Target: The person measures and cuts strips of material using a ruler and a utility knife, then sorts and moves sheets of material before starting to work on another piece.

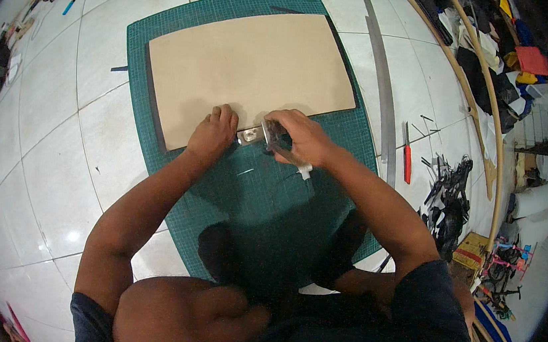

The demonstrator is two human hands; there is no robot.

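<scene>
A tan board (253, 55) with a dark layer showing along its edges lies on a green cutting mat (219, 182). My left hand (215, 131) bears down on the board's near edge, its fingers bent and close together; the thumb's place is hard to make out. Just to the right, my right hand (301, 136) is closed round a silver metal hand tool (251, 135) with a flat plate, which sits at that same edge. Its exact kind cannot be told, as my fingers cover part of it. A short white sliver (245, 171) lies on the mat nearby.
Right of the mat are a long grey strip (382, 82), a red-handled tool (407, 164) and a heap of black scraps (450, 196). Long wooden poles (492, 94) edge a clothing pile. A blue pen-like item (69, 6) lies on the white tiles at far left.
</scene>
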